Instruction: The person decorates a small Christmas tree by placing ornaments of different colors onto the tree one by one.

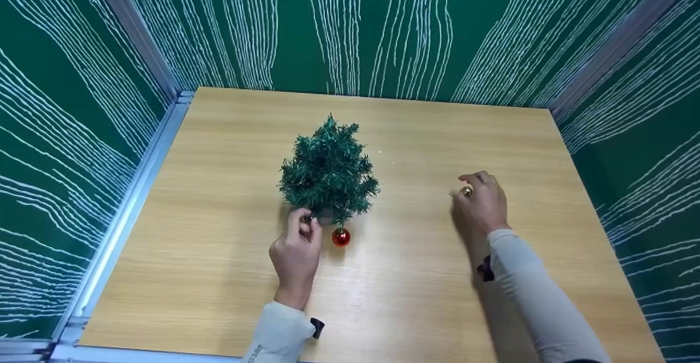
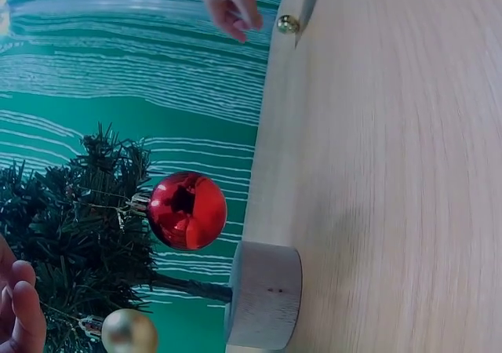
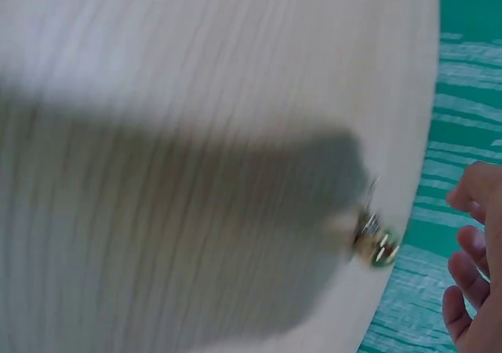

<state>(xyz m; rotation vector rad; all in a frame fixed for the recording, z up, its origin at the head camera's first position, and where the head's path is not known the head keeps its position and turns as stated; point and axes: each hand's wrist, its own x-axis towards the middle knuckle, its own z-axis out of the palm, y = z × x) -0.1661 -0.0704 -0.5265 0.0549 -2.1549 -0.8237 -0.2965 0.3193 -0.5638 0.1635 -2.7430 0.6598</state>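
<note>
A small green tinsel tree (image 1: 328, 171) stands near the middle of the table on a pale round base (image 2: 267, 294). From its front hangs a shiny red bauble (image 1: 340, 237). A matte gold bauble (image 2: 129, 332) hangs by a thread close to my left hand (image 1: 298, 253), whose bent thumb and fingers are at the lower branches with a gap between the tips. Off to the right, my right hand (image 1: 484, 202) hovers with fingers parted over a small shiny gold bauble (image 3: 379, 247) on the table, apart from it in both wrist views.
The light wooden table (image 1: 404, 297) is bounded by green walls (image 1: 295, 29) with white wavy lines. Metal frame rails (image 1: 131, 193) run along the left side. Tiny white specks (image 1: 379, 152) lie right of the tree.
</note>
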